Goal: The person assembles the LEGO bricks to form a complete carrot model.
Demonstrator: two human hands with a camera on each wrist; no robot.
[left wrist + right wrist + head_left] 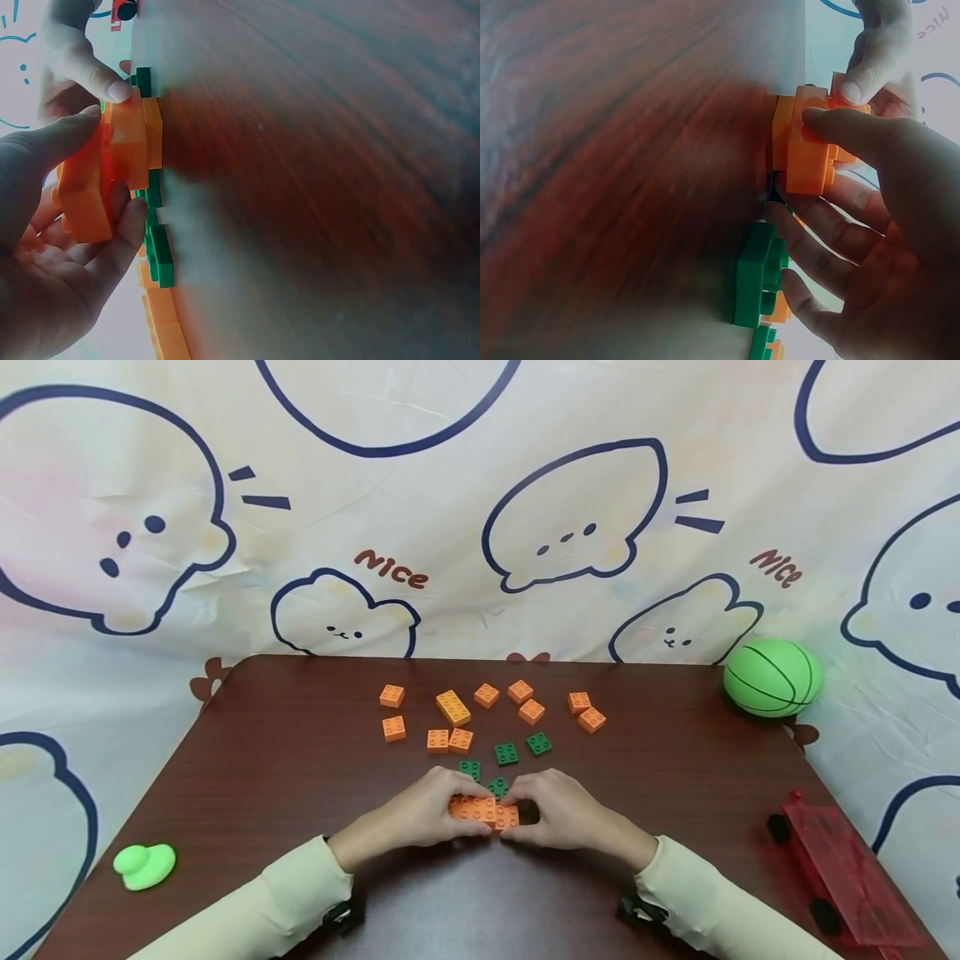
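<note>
Both hands meet near the front middle of the table. My left hand (435,810) grips an orange toy building brick (84,191) between thumb and fingers. Beside it my right hand (558,810) pinches another orange brick (805,154) with the thumb on one side and fingers on the other. The left brick sits higher and overlaps the right one in the wrist views. Close to the tabletop, a further orange brick (154,135) shows beneath the pair. Just behind the fingers lie several green bricks (506,754), studs up.
Several small orange bricks (393,728) and a longer yellow-orange brick (453,708) are spread farther back on the brown table (300,760). A green ball (773,677) stands at the back right, a red toy vehicle (851,872) at the right, a light-green object (146,866) at the left.
</note>
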